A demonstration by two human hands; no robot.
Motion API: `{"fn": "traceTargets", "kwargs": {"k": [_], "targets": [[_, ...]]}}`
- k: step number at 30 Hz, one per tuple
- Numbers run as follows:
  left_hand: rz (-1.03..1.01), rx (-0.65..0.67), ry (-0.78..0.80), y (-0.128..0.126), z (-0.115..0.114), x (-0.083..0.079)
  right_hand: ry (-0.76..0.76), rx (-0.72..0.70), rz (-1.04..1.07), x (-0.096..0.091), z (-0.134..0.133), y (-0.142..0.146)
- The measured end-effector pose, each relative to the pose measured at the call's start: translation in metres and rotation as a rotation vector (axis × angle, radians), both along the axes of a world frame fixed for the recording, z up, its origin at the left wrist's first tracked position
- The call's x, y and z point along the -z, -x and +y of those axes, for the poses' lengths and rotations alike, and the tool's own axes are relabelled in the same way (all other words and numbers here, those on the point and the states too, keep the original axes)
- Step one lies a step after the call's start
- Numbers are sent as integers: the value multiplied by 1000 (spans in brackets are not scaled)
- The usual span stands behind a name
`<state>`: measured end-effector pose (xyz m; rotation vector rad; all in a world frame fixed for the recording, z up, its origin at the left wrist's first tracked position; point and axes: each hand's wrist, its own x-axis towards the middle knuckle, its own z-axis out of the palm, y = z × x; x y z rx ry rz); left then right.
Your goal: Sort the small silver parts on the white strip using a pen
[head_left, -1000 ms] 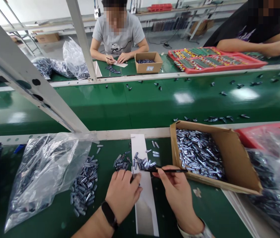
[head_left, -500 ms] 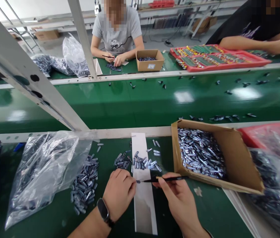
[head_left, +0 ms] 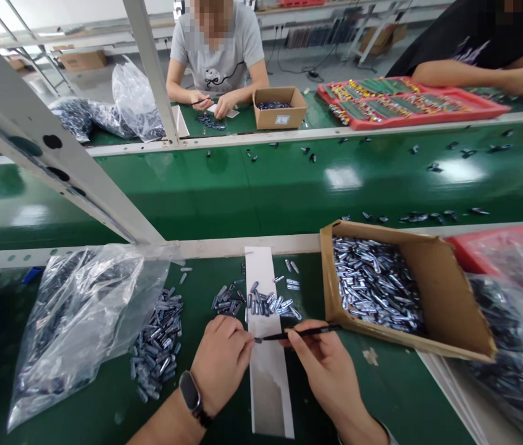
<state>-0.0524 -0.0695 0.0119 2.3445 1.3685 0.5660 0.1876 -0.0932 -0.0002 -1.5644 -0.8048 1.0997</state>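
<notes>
Here, the right hand [head_left: 326, 377] pinches black tweezers [head_left: 298, 334] between thumb and fingers, their tip just beside the left hand [head_left: 221, 364], whose fingers curl together; whether they hold anything, I cannot tell. Small metal cylinders [head_left: 265, 304] lie scattered on a white paper strip [head_left: 268, 395], just above the hands, on a green bench [head_left: 381, 395].

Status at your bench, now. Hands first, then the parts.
Right hand pinching black tweezers, tips at left hand. Small metal parts loose on white paper strip. Cardboard box beyond right hand, not blocking.
</notes>
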Motion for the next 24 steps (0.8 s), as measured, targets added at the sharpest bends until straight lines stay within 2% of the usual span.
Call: {"fn": "traceTargets", "kwargs": {"k": [10,15,19,24], "targets": [[21,8,-12,1,-1,1,-17,4,-26,-3,2,1],[112,93,-38,5,-1,4,-24,-7,-36,-1,0,0],[174,131,-131,6,-1,3,-15,-8,-32,-9,3,0],[255,114,-156,2,-4,-6,-14,-8,-22,-23,10,0]]}}
